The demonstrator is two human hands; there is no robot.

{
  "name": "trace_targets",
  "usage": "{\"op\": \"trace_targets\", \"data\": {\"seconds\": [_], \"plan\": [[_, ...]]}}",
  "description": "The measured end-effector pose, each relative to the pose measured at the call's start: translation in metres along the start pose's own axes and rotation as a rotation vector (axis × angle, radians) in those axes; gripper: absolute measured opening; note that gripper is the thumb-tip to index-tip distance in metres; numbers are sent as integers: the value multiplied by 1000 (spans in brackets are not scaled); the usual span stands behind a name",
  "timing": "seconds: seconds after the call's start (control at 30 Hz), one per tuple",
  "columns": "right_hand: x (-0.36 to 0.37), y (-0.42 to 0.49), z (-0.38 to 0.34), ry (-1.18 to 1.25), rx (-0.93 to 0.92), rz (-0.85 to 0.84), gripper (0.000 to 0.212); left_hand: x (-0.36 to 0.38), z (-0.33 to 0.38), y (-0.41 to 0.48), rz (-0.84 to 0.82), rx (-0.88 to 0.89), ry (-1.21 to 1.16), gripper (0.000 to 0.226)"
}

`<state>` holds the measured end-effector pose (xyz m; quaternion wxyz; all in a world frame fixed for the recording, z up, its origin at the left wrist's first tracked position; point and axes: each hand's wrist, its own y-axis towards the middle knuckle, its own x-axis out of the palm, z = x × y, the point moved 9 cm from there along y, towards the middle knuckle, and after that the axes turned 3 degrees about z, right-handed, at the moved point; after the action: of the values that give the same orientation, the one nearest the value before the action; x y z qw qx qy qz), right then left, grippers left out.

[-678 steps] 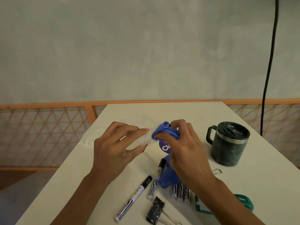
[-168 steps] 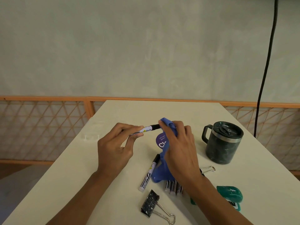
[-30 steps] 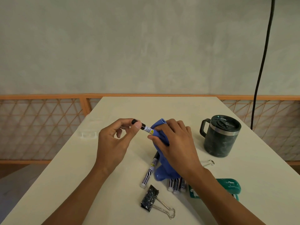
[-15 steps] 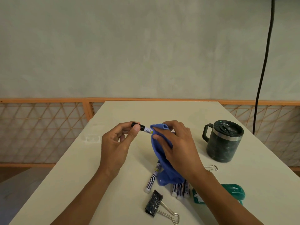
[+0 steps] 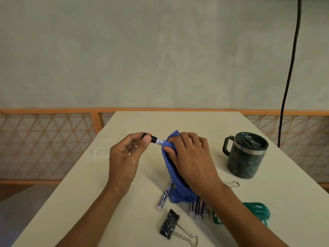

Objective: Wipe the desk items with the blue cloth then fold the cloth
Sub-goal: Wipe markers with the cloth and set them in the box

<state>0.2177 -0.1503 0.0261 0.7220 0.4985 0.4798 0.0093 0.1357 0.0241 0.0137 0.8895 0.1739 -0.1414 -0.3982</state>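
From the head view, my left hand (image 5: 124, 157) pinches a marker (image 5: 154, 140) by its black cap, above the table (image 5: 178, 122). My right hand (image 5: 193, 161) grips the blue cloth (image 5: 171, 168) around the marker's barrel, its tail hanging onto the other markers (image 5: 163, 197) beside the mug (image 5: 246, 155).

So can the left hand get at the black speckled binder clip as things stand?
Likely yes, though not freely: the binder clip lies uncovered on the table, below that hand, with nothing across the way. But the left hand is pinching the marker, which it must release first.
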Motion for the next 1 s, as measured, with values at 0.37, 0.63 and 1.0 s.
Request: {"op": "trace_targets", "data": {"seconds": [0.37, 0.63, 1.0], "plan": [[6, -5, 22, 349, -5, -120, 45, -8, 1, 8, 40, 29, -65, 19], [8, -6, 30, 698, 171, -263, 39, -12, -14, 15, 39, -37, -153, 35], [-2, -7, 35, 872, 155, -98, 18, -16, -38, 19, 7, -146, -187, 31]]}}
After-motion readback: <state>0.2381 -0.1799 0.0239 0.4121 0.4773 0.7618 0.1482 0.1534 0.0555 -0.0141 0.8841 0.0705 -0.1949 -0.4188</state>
